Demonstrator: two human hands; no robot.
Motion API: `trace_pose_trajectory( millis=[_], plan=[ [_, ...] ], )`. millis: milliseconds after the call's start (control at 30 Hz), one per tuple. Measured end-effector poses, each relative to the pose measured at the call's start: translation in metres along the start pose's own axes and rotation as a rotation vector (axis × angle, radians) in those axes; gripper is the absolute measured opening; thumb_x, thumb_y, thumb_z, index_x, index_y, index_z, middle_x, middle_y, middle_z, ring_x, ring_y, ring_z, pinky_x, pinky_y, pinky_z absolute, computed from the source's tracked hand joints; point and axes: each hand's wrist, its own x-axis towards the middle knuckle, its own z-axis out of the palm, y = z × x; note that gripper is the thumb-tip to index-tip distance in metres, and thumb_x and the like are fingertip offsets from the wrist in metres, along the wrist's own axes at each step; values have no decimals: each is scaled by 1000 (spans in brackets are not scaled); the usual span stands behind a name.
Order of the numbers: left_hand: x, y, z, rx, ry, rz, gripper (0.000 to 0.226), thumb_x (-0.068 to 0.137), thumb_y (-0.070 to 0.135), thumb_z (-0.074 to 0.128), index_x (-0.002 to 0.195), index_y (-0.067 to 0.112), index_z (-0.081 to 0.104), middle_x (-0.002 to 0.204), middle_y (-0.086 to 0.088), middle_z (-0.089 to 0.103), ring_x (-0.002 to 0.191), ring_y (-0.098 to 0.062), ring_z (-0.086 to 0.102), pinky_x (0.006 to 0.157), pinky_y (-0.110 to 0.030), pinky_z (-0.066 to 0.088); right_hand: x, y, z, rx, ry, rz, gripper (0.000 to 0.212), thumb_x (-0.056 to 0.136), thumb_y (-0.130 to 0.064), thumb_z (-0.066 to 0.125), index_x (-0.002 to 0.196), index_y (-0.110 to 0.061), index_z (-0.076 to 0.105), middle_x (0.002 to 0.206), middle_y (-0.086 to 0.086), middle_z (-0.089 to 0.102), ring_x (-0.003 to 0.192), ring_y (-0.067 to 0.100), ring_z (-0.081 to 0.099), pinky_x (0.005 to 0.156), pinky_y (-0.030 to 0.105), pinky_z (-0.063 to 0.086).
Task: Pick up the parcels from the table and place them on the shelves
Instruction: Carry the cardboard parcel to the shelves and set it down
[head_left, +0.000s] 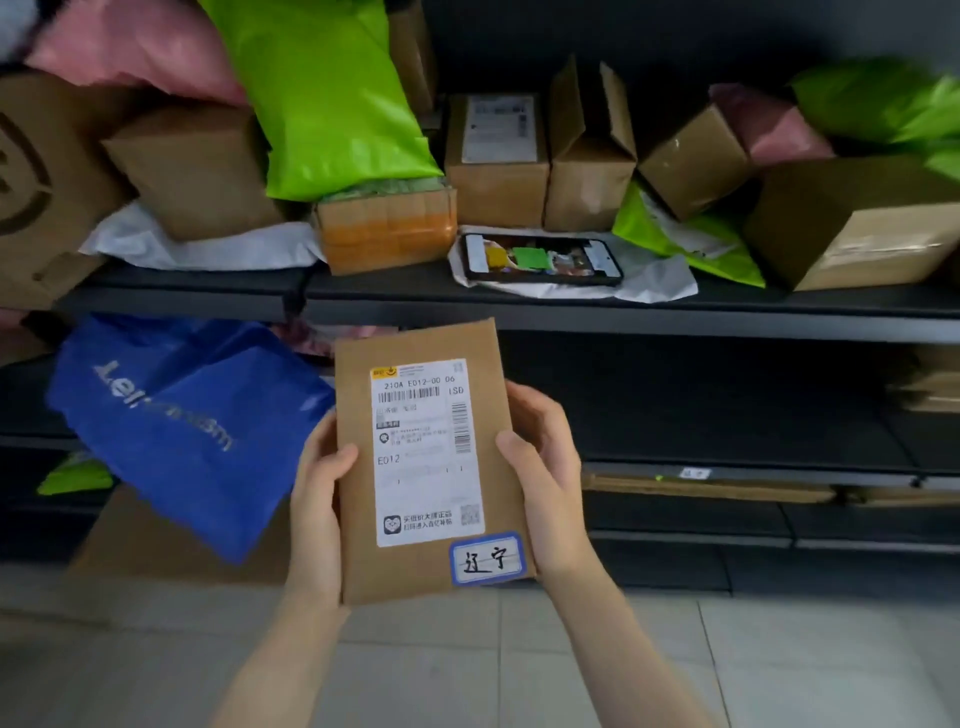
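A flat brown cardboard parcel (426, 462) is held upright in front of the shelving, label side facing the camera, above the tiled floor (467, 675). It is gripped by its two long edges: the left hand (319, 499) is closed on the left edge with the thumb laid over the front, and the right hand (545, 457) is closed on the right edge in the same way, so the fingers of both hands are clamped on the parcel. A white shipping label (423, 452) and a small blue-bordered handwritten sticker (485, 558) are shown on its face.

The step in hand appears to be reading the label and choosing a place. The upper shelf (675, 317) is crowded with cardboard boxes (496, 156), green mailer bags (322, 93) and a phone (543, 260) lying on white wrapping, so little free room is offered there. The lower shelf (727, 467), to the right of the blue bag (182, 431), looks largely bare and is probably the easier target.

For a clean placement, the two-sided hold is best kept until the bottom edge is set on the shelf. The parcel is best slid in flat or stood with its label outward, and the phone and the leaning boxes are best left undisturbed.
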Motion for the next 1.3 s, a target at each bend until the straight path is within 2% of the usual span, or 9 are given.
trace_pose_trajectory(
  millis=[100,267,400,533,667,867,1033,1167,1300],
  plan=[
    [5,-33,2,8,1,-77,35,79,29,57,108,40,72,103,4,80,88,-9,77,74,-35,55,-5,21,-22,-15,45,53,39,90,-18,59,128,-24,56,124,0,67,113,23,66,83,31,58],
    [38,-73,19,13,-44,-182,44,78,31,60,120,37,68,114,-2,77,104,-23,73,85,-45,53,23,57,-54,-62,89,110,41,87,-22,59,128,-22,56,123,2,67,109,20,67,81,33,58],
    [90,-99,29,80,-77,-260,50,81,35,60,130,32,62,117,-6,76,106,-27,72,81,-43,55,60,92,-66,-67,152,176,37,87,-22,57,125,-24,58,115,-5,70,104,16,70,78,29,59],
    [134,-127,41,109,-90,-359,33,94,32,54,123,28,68,113,-11,77,106,-33,71,89,-50,55,99,123,-78,-47,239,284,27,90,-23,61,116,-30,65,112,1,72,101,24,72,78,34,60],
    [164,-153,45,148,-54,-449,33,93,37,58,119,23,72,109,-13,78,103,-36,71,91,-52,53,124,147,-90,-36,275,358,20,97,-22,59,110,-35,67,110,2,75,91,17,76,73,30,61],
    [185,-168,51,193,-81,-383,23,92,39,62,113,43,70,95,2,82,87,-21,77,64,-34,56,138,168,-104,-14,270,374,20,100,-24,55,111,-35,67,94,-7,80,83,13,78,63,24,60],
    [186,-169,53,204,-62,-349,42,93,36,64,135,32,61,115,-8,75,105,-29,71,87,-47,57,141,177,-111,-43,233,348,20,101,-26,54,116,-35,63,97,-6,79,86,14,78,64,25,60],
    [185,-157,53,299,-100,-279,42,93,36,65,134,31,60,119,-2,73,106,-22,69,84,-37,56,142,171,-110,-149,223,332,31,101,-28,52,132,-30,55,115,-1,72,96,16,74,70,24,59],
    [184,-128,52,329,-111,-107,39,101,24,53,140,29,55,138,10,54,127,-7,47,105,-29,36,141,145,-108,-277,255,220,40,103,-30,47,143,-36,44,120,-27,54,100,-17,58,70,8,49]
  ],
)
